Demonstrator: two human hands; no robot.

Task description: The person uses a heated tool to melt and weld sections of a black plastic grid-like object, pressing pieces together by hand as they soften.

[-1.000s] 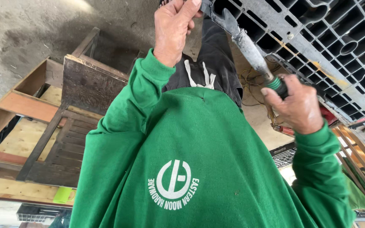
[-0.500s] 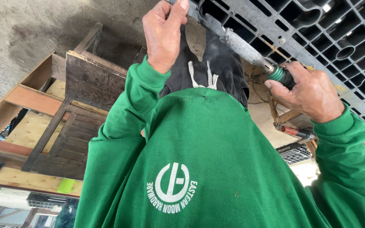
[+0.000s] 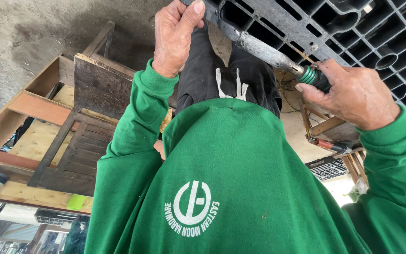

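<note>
Head view shows my right hand (image 3: 353, 96) closed on the green handle (image 3: 313, 77) at three o'clock and my left hand (image 3: 174, 35) pinching the tool's grey shaft (image 3: 259, 47) at twelve, so I should keep both grips firm against the black plastic pallet (image 3: 353, 28).

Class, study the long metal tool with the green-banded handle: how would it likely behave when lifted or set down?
The tool looks rigid: its grey shaft stays straight between the left hand and right hand. Being metal, it is probably fairly heavy for its size. Its rounded shaft might roll, though the ribbed green grip should resist slipping.
</note>
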